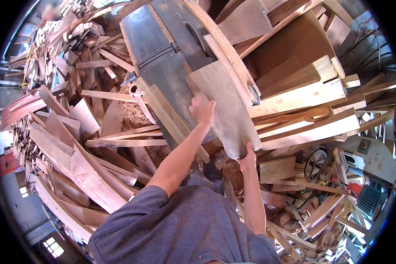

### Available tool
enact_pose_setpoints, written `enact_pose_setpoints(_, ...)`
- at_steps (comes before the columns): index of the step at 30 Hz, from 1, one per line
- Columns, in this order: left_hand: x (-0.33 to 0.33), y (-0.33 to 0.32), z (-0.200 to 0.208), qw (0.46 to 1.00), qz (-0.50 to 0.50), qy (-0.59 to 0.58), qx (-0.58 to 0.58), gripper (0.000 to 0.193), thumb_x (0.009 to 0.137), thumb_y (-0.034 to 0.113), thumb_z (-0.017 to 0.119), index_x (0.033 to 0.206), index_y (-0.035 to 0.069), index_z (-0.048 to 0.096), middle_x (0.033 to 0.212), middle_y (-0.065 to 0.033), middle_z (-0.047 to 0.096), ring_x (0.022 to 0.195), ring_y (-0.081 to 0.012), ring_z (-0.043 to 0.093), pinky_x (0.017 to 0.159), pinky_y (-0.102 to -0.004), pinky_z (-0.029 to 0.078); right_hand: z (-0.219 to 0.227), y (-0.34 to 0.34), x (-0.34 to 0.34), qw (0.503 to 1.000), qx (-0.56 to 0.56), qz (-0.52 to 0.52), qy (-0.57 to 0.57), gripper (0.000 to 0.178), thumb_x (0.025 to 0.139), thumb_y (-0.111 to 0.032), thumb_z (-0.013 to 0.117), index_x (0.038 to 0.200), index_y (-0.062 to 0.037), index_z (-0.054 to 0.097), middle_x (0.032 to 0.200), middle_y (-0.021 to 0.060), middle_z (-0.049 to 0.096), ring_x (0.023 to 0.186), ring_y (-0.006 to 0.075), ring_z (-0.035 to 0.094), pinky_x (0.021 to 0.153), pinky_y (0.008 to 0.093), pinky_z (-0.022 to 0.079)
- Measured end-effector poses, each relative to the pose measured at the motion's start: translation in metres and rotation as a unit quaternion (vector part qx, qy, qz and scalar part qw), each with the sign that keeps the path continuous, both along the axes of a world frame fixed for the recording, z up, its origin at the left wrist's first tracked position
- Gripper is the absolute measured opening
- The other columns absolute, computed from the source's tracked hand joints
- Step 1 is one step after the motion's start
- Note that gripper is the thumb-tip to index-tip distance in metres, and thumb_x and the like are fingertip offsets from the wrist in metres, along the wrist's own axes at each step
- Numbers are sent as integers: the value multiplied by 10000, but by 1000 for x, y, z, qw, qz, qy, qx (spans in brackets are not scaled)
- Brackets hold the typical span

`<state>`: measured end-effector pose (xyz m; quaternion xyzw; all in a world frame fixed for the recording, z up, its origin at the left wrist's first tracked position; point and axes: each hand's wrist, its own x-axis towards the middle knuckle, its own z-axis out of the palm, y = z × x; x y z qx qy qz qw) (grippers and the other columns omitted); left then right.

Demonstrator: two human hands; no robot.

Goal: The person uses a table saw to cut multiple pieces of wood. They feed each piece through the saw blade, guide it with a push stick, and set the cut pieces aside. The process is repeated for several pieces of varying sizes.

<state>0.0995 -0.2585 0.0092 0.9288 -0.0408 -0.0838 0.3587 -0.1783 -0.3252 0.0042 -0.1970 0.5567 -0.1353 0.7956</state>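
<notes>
A wide, flat wooden board (pixel 224 103) lies at a slant on the dark metal table (pixel 163 72) of a woodworking machine. My left hand (pixel 202 110) is at the board's left edge, its thumb on the upper face and its fingers bent at the edge. At the near right corner my right hand (pixel 248 159) grips the board's end, with the thumb on top and the other fingers mostly hidden. Along the board's right side runs a pale wooden fence (pixel 231 66). A dark curved slot (pixel 197 38) shows in the machine table beyond the board.
Narrow wooden strips (pixel 174 116) lie along the machine's left side, near sawdust (pixel 134 115). Curved planks (pixel 77 169) are heaped at left. Thick boards (pixel 303 99) stack up on the right. A machine with a handwheel (pixel 316 166) and a dark motor (pixel 370 201) stands at lower right.
</notes>
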Motion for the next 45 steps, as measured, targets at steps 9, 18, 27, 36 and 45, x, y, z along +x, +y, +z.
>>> enact_pose_setpoints(9, 45, -12, 7, 1000, 24, -2, 2, 618, 809, 359, 795, 1284, -15, 667, 1421, -240, 538, 1337, -389, 484, 1148, -479, 333, -3, -7, 52, 1000, -1, 8, 23, 679, 987, -491, 678, 1522, -139, 454, 1533, 81, 496, 1372, 323, 514, 1027, 627, 497)
enact_pose_setpoints(18, 80, -17, 41, 998, 8, 67, 7, 694, 760, 403, 818, 1319, 24, 660, 1459, -233, 546, 1325, -438, 508, 1137, -505, 384, -1, -11, 84, 1000, 7, 19, 8, 718, 985, -488, 684, 1547, -128, 419, 1559, 88, 466, 1388, 343, 494, 1050, 655, 460)
enact_pose_setpoints(27, 87, -17, 13, 999, 41, 4, -4, 550, 782, 350, 801, 1218, 37, 681, 1400, -190, 555, 1273, -398, 500, 1096, -475, 374, 4, -11, 97, 1000, -1, 19, 22, 688, 983, -488, 689, 1537, -170, 432, 1535, 45, 489, 1372, 330, 505, 1026, 666, 463)
enact_pose_setpoints(36, 96, -18, 16, 999, 42, 7, 7, 557, 783, 348, 822, 1238, 57, 688, 1423, -185, 542, 1292, -404, 493, 1099, -487, 396, 6, -9, 110, 998, -28, 36, 53, 724, 981, -540, 663, 1546, -157, 423, 1580, 84, 445, 1416, 337, 453, 1058, 673, 423)
enact_pose_setpoints(45, 107, -14, 10, 1000, 18, 10, -10, 592, 809, 348, 794, 1286, 26, 658, 1467, -203, 506, 1317, -436, 467, 1125, -486, 378, -6, -12, 119, 995, -29, 51, 83, 660, 986, -550, 649, 1497, -165, 485, 1494, 72, 519, 1335, 310, 517, 985, 608, 503)
